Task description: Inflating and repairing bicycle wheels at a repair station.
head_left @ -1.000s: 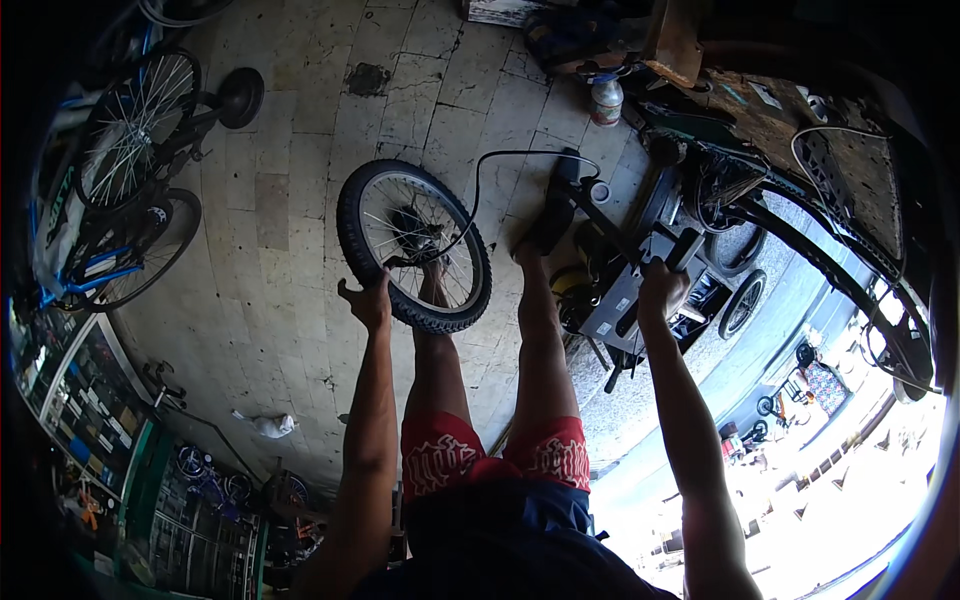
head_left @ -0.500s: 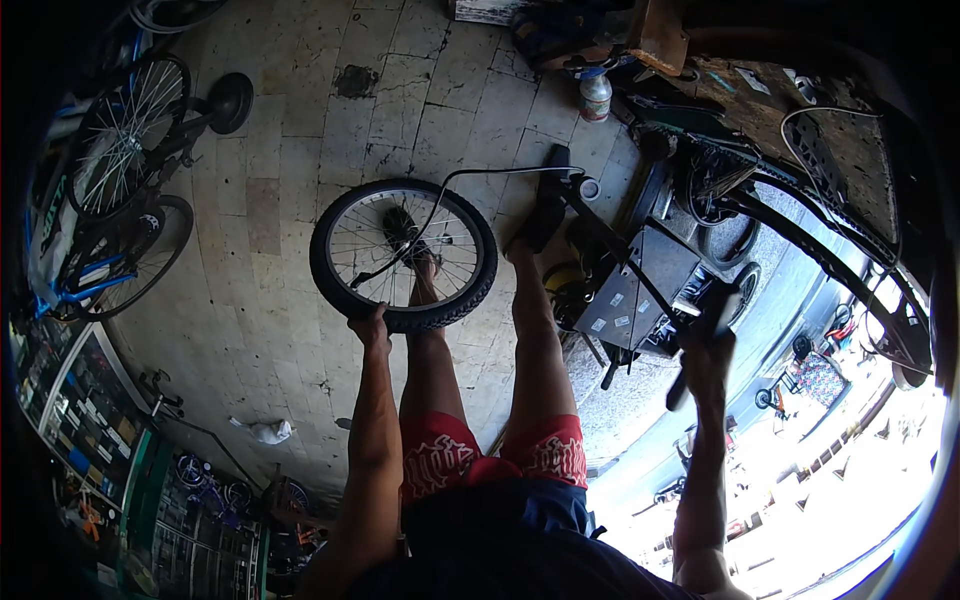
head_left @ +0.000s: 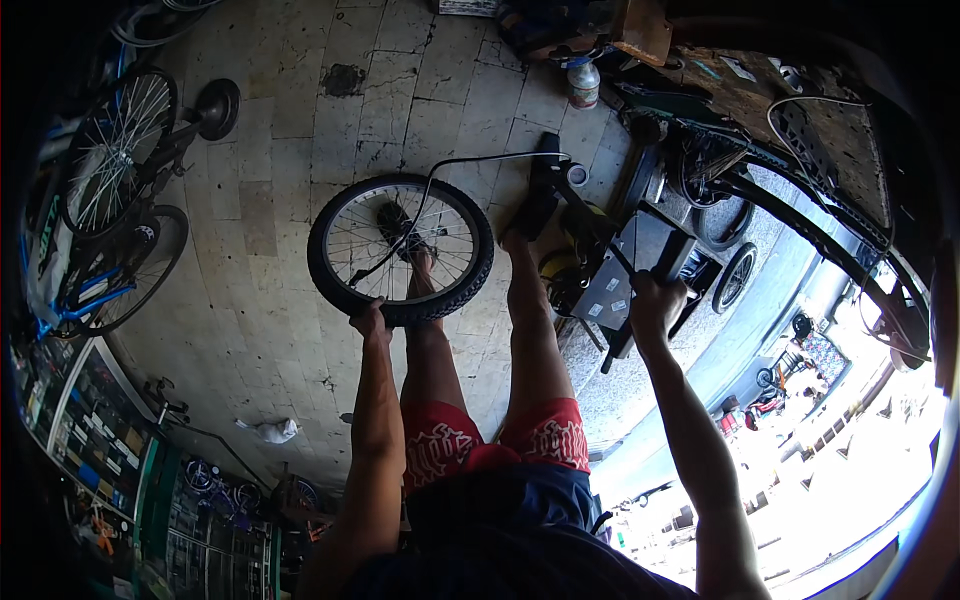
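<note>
My left hand (head_left: 370,316) grips the near edge of a knobby black bicycle tyre (head_left: 476,278) on a silver spoked rim. A pump hose (head_left: 488,158) arches over the wheel to a dark fitting at the rim's lower left. My right hand (head_left: 655,300) is closed on the black handle (head_left: 673,258) of a floor pump, whose shaft (head_left: 590,222) runs down to its base (head_left: 542,185) by my right foot, with a round gauge (head_left: 576,174) beside it. My left foot (head_left: 398,225) shows through the spokes.
Bicycles (head_left: 120,160) line the left, above a glass display cabinet (head_left: 90,430). At right are a grey metal box (head_left: 618,265), a cluttered workbench (head_left: 810,150) and a bright street. A bottle (head_left: 583,88) and a white crumpled thing (head_left: 272,430) lie on the tiled floor (head_left: 240,260).
The wheel has moved left, and my left hand has shifted from the hose end to the tyre's edge. My right hand moved outward to the right with the handle, then back inward.
</note>
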`<state>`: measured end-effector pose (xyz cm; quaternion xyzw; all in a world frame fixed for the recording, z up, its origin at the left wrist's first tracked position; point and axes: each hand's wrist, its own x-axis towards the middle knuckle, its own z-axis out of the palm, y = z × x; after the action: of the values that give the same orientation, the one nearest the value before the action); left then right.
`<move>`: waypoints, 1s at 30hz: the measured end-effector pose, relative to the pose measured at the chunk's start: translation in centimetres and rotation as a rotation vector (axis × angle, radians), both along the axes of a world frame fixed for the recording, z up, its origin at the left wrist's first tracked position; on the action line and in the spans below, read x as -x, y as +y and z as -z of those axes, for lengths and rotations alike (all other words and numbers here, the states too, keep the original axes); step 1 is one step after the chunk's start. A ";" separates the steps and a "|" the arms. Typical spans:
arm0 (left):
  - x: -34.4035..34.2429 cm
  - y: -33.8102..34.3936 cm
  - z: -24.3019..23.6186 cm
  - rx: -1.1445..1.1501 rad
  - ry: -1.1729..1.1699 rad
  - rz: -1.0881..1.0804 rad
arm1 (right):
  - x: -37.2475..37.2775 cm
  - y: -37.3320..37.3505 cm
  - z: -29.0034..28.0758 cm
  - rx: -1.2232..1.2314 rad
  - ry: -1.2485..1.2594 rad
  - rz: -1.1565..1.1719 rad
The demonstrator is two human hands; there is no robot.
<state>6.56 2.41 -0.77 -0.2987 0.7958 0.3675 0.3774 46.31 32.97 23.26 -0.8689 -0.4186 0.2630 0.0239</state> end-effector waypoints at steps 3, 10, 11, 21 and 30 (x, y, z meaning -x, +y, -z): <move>-0.1 0.8 -0.3 0.066 0.014 -0.031 | 0.1 0.3 3.5 -0.040 -0.036 0.125; -0.6 1.7 -1.9 0.031 0.041 -0.013 | -0.9 1.7 7.4 -0.039 0.023 0.447; -0.6 1.6 -2.2 -0.134 0.021 -0.127 | -1.1 1.7 7.5 -0.023 0.052 0.491; -2.9 2.9 -2.8 -0.409 0.162 -0.153 | 0.7 2.6 -6.2 0.190 0.237 0.129; -3.2 5.8 -3.0 -0.207 0.267 -0.291 | 2.4 0.9 -12.4 0.129 0.119 -0.022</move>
<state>9.76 8.20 2.24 -0.3188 0.7452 0.5343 0.2401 43.92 33.84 35.65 -0.8468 -0.4083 0.3409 -0.0100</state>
